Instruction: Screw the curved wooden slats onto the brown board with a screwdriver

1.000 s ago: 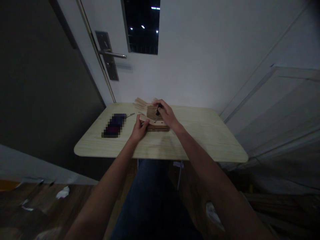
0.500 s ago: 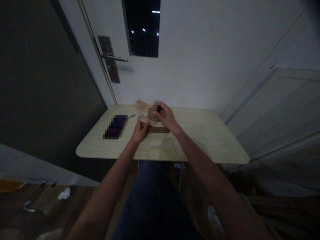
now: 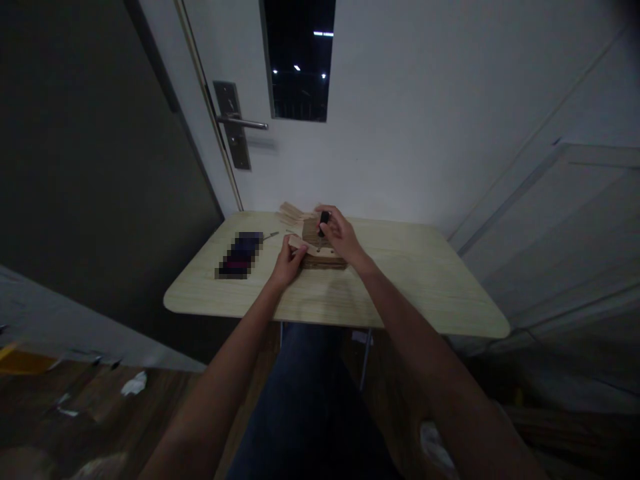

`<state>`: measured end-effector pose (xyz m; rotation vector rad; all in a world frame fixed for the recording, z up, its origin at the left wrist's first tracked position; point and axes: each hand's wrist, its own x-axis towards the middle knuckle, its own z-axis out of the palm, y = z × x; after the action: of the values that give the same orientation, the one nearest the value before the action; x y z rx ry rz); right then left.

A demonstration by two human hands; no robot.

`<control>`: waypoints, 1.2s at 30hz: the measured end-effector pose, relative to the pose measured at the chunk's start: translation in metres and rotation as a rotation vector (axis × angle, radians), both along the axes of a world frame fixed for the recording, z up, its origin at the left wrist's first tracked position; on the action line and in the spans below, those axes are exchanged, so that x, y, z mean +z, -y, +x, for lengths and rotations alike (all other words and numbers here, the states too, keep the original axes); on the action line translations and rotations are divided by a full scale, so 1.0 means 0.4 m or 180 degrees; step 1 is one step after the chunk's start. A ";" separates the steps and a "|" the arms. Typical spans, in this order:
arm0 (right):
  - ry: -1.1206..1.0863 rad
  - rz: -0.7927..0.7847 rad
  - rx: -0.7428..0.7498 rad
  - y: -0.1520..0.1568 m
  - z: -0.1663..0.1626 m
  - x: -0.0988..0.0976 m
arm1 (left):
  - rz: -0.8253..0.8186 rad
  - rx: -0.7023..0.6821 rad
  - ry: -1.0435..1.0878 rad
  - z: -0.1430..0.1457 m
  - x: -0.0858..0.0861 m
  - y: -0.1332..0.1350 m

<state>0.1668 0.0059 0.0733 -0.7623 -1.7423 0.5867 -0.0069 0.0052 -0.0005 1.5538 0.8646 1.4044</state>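
Observation:
A small stack of wooden pieces (image 3: pixel 323 257) lies on a light wooden table (image 3: pixel 400 293). My left hand (image 3: pixel 289 261) grips the left end of the top wooden strip, fingers closed on it. My right hand (image 3: pixel 340 233) is closed round a small screwdriver with a black handle (image 3: pixel 325 219), held upright with its tip down on the wooden strip. A wooden block (image 3: pixel 311 230) stands just behind the strip, partly hidden by my right hand.
A blurred dark flat object (image 3: pixel 240 255) lies on the table's left part, with a thin metal piece (image 3: pixel 271 235) beside it. Loose wooden sticks (image 3: pixel 291 212) lie at the far edge. A white door with a lever handle (image 3: pixel 241 123) stands behind. Scraps litter the floor at left.
The view has shifted slightly, so the table sits further right in the picture. Both hands stay on the wooden pieces; my right hand has turned a little on the screwdriver.

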 end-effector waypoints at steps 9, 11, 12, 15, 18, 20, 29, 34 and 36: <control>0.0131 0.0306 -0.0255 -0.003 0.001 0.010 | 0.0082 -0.0020 0.0055 0.004 0.001 -0.005; 0.0022 0.0188 -0.0019 0.000 0.001 0.010 | 0.0074 -0.0023 0.0035 0.004 0.006 0.000; -0.0043 0.0120 0.0096 0.001 0.001 0.009 | 0.0060 -0.0035 0.0027 0.004 0.009 0.002; -0.0140 -0.0019 0.0173 -0.001 0.000 0.005 | 0.0023 -0.0053 0.0025 0.004 0.016 0.009; 0.0038 0.0132 -0.0168 -0.003 -0.001 0.002 | 0.0025 -0.0051 0.0010 0.003 0.020 0.011; 0.0189 0.0335 -0.0425 -0.003 -0.002 0.003 | 0.0042 -0.0044 -0.0007 0.003 0.022 0.012; 0.0032 0.0072 0.0097 0.001 0.004 0.013 | 0.0036 0.0024 0.0002 0.001 0.011 0.007; 0.0047 0.0185 -0.0233 -0.006 0.002 0.004 | 0.0028 -0.0037 0.0079 0.003 0.007 0.003; 0.0163 0.0361 -0.0471 -0.008 0.001 0.004 | 0.0027 -0.0040 0.0117 0.004 0.006 0.001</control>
<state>0.1674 0.0090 0.0750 -0.8240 -1.7329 0.3683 -0.0053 0.0048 0.0017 1.5325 0.8265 1.4250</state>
